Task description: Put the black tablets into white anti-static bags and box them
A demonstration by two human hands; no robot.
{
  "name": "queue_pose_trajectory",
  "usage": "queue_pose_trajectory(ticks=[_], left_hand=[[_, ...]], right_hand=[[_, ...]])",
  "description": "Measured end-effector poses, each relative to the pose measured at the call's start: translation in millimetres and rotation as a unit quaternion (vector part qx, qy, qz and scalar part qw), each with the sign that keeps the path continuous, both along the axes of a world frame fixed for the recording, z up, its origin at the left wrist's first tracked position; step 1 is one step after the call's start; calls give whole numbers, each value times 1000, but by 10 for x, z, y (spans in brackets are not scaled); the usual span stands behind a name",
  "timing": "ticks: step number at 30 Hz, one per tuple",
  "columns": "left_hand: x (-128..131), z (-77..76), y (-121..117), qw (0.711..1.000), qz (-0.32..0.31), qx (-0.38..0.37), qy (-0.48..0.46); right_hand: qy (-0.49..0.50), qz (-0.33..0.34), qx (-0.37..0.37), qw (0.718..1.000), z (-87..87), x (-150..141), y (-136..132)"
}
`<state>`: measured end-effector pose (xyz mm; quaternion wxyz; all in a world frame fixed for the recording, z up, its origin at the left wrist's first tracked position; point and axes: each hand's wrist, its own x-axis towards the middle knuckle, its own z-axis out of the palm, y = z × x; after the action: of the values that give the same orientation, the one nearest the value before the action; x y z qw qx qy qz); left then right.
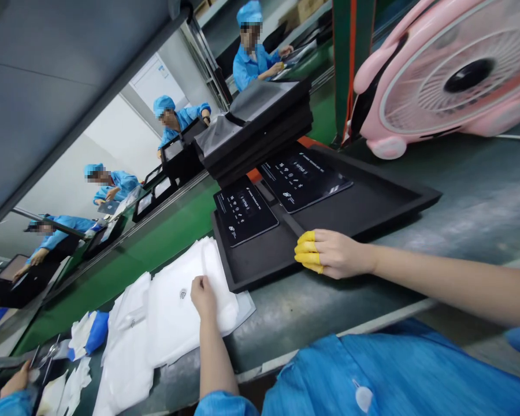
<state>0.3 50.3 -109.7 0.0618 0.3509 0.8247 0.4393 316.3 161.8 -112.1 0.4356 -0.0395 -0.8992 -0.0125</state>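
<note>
My left hand point(204, 297) is curled closed over a stack of white protective bags point(177, 306), fingertips pressed at the top bag; the exact grip is partly hidden. Yellow finger covers sit on several fingers of my right hand point(331, 254). Those fingers are bent together over the front edge of a black foam tray point(260, 263), at the end of its central divider. In the tray's left compartment lies a black tablet point(245, 211) with white print on its screen film. A second such tablet point(303, 176) occupies the right compartment.
Behind the tray, several stacked black trays point(260, 127) stand by a green conveyor belt point(177, 216). A pink fan point(450, 75) is at the right. More white bags point(127, 346) and a blue-and-white packet point(89, 335) lie left. A co-worker's hand point(17, 378) shows lower left; others work across the belt.
</note>
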Motion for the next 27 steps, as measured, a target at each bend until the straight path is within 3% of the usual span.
queue_pose_trajectory(ticks=[4,8,11,14,16,19,24,27], left_hand=[[13,303,-113,999,12,26,-39],[327,582,-281,974,-69,13,-216],[749,519,-324,941,-195,-73,-268],[1177,241,-270,916,-322,-129,-203],[1406,38,-208,908,-356,-180,-125],[1636,-151,-115,910,-334,-243,13],[1829,-129,-7,895,-345,-266,92],[1875,-128,11,882,-359,-294,79]], right_hand=[[56,79,3,995,-56,-174,-142],[77,67,-26,994,-110,-224,-155],[87,47,-31,995,-22,-128,-121],[86,9,2,996,187,24,42],[41,-48,19,998,364,123,286],[-96,-181,-27,978,635,220,856],[-270,-360,-148,881,941,131,1922],[-312,-400,-196,839,967,-38,2348]])
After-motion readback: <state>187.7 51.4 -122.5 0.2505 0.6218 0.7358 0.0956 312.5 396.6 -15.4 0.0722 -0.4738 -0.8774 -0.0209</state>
